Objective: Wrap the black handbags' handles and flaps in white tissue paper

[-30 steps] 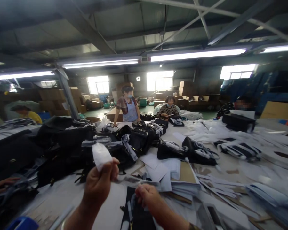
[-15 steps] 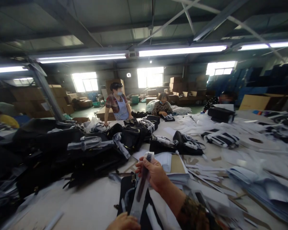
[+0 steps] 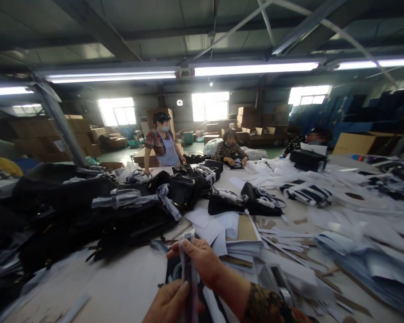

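A dark strap in a clear plastic sleeve (image 3: 187,268) stands nearly upright between my two hands. My right hand (image 3: 205,264) grips its upper part, thumb over the front. Lower down, my left hand (image 3: 170,301) pinches the same strap between thumb and fingers. Behind and below them lies a black bag (image 3: 171,271), mostly hidden by my hands, with a white wrapped piece (image 3: 212,303) on its right side.
Black bags (image 3: 131,220) with plastic-wrapped handles are heaped on the left. Stacked white papers (image 3: 244,247) lie just beyond my right hand, with paper strips (image 3: 289,240) and bluish sheets (image 3: 357,264) farther right. Several people, including one in an apron (image 3: 166,150), are across the table.
My left hand has moved up along the strap, closer to my right hand. My right hand has come down slightly, and the sleeve looks narrower, gathered or turned.
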A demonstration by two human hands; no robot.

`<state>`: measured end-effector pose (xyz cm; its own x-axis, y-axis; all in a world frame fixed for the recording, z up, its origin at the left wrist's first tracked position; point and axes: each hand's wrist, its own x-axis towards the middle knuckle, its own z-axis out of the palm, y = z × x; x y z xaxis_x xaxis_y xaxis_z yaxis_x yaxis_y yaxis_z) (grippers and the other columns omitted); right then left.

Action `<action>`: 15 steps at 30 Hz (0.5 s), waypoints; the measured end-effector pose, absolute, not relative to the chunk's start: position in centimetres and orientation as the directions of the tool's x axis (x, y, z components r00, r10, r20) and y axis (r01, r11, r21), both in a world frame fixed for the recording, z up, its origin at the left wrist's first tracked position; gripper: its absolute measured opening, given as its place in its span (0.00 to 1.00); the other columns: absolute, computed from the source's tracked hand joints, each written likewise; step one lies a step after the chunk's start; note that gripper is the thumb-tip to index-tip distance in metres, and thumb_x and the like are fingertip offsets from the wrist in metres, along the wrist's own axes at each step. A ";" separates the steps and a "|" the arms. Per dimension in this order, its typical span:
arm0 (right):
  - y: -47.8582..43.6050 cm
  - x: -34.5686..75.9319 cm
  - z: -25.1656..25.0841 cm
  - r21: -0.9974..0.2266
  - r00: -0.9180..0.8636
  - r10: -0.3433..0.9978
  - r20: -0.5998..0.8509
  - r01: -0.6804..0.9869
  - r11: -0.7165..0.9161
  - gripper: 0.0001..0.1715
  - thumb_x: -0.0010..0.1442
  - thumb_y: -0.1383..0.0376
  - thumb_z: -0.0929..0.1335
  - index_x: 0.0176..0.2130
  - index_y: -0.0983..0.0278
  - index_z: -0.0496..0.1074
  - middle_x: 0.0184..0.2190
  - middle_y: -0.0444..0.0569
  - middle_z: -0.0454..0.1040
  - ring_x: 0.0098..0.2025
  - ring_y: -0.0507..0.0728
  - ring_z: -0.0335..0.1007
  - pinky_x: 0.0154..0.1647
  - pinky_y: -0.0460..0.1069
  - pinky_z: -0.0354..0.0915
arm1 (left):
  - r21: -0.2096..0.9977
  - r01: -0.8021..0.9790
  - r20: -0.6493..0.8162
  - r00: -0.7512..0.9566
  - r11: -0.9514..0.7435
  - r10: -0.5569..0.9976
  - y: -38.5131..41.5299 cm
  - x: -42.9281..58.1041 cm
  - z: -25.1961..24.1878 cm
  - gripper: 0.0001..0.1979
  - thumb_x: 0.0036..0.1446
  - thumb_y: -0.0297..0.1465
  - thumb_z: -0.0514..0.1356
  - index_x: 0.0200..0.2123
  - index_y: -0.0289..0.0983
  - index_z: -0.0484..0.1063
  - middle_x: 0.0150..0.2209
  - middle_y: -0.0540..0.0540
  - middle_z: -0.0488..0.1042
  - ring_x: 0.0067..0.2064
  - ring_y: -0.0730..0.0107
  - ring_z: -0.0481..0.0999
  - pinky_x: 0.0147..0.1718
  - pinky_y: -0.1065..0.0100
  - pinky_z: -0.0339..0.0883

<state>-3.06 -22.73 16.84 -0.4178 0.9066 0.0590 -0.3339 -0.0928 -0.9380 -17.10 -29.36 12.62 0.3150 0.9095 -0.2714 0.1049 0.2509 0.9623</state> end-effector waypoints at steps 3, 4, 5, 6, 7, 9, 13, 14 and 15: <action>-22.6 -3.1 16.0 -0.923 -0.415 0.909 0.041 -0.364 -0.125 0.34 0.55 0.39 0.69 0.40 0.67 0.79 0.34 0.53 0.81 0.37 0.59 0.75 0.41 0.53 0.67 | 0.971 0.145 -0.224 0.266 0.191 0.937 -28.6 -16.3 14.0 0.26 0.57 0.55 0.57 0.29 0.38 0.80 0.27 0.42 0.77 0.25 0.63 0.70 0.26 0.64 0.66; -22.6 -3.1 15.7 -0.914 -0.417 0.908 0.030 -0.380 -0.145 0.34 0.55 0.40 0.70 0.40 0.67 0.79 0.33 0.53 0.81 0.39 0.60 0.75 0.43 0.54 0.67 | 0.976 0.133 -0.203 0.251 0.174 0.947 -28.4 -16.0 14.5 0.26 0.58 0.53 0.57 0.29 0.37 0.80 0.26 0.42 0.77 0.25 0.63 0.70 0.26 0.65 0.65; -22.7 -3.0 15.6 -0.906 -0.415 0.910 0.025 -0.394 -0.155 0.33 0.54 0.40 0.70 0.39 0.67 0.79 0.33 0.53 0.81 0.40 0.61 0.76 0.45 0.54 0.67 | 0.981 0.116 -0.178 0.230 0.155 0.957 -28.3 -15.6 15.0 0.25 0.59 0.52 0.57 0.29 0.36 0.80 0.26 0.42 0.77 0.26 0.63 0.71 0.27 0.66 0.66; -22.8 -2.9 15.5 -0.904 -0.408 0.912 0.025 -0.398 -0.154 0.33 0.54 0.40 0.71 0.39 0.67 0.79 0.33 0.53 0.80 0.41 0.61 0.75 0.46 0.54 0.68 | 0.986 0.100 -0.153 0.203 0.135 0.967 -28.3 -15.2 15.3 0.24 0.60 0.50 0.57 0.29 0.36 0.80 0.26 0.42 0.77 0.27 0.63 0.72 0.28 0.66 0.66; -22.9 -2.7 15.5 -0.909 -0.401 0.916 0.026 -0.391 -0.145 0.32 0.54 0.41 0.71 0.39 0.67 0.79 0.34 0.52 0.80 0.41 0.60 0.75 0.46 0.54 0.68 | 0.989 0.093 -0.132 0.186 0.116 0.974 -28.2 -14.9 15.7 0.23 0.61 0.48 0.57 0.29 0.35 0.80 0.26 0.42 0.77 0.28 0.62 0.73 0.29 0.67 0.67; -23.1 -2.2 15.7 -0.930 -0.406 0.914 0.024 -0.345 -0.129 0.29 0.55 0.43 0.71 0.40 0.66 0.79 0.34 0.50 0.79 0.36 0.56 0.74 0.39 0.50 0.69 | 0.994 0.073 -0.095 0.175 0.084 0.980 -27.9 -14.4 16.1 0.22 0.62 0.44 0.58 0.29 0.33 0.79 0.26 0.42 0.77 0.30 0.63 0.74 0.32 0.67 0.67; -22.4 -1.0 15.6 -0.964 -0.505 0.862 -0.024 -0.215 -0.153 0.28 0.59 0.47 0.69 0.45 0.68 0.79 0.21 0.43 0.70 0.18 0.46 0.58 0.18 0.42 0.56 | 0.999 -0.009 -0.051 0.139 0.053 0.989 -26.6 -14.3 15.7 0.20 0.60 0.44 0.60 0.34 0.30 0.79 0.31 0.42 0.78 0.31 0.66 0.73 0.33 0.68 0.66; -22.1 -0.8 15.4 -0.971 -0.529 0.848 -0.033 -0.186 -0.154 0.29 0.60 0.47 0.69 0.46 0.69 0.79 0.17 0.40 0.66 0.16 0.46 0.54 0.16 0.42 0.52 | 0.999 -0.018 -0.045 0.141 0.048 0.989 -26.4 -14.3 15.6 0.21 0.60 0.44 0.60 0.34 0.30 0.79 0.31 0.43 0.78 0.31 0.67 0.73 0.34 0.69 0.66; -21.9 -0.5 15.2 -0.975 -0.550 0.834 -0.040 -0.161 -0.153 0.30 0.60 0.47 0.69 0.46 0.69 0.78 0.15 0.39 0.63 0.15 0.45 0.52 0.15 0.42 0.51 | 0.999 -0.017 -0.039 0.156 0.042 0.987 -26.3 -14.4 15.4 0.22 0.61 0.45 0.59 0.33 0.31 0.78 0.31 0.42 0.78 0.32 0.67 0.73 0.34 0.68 0.66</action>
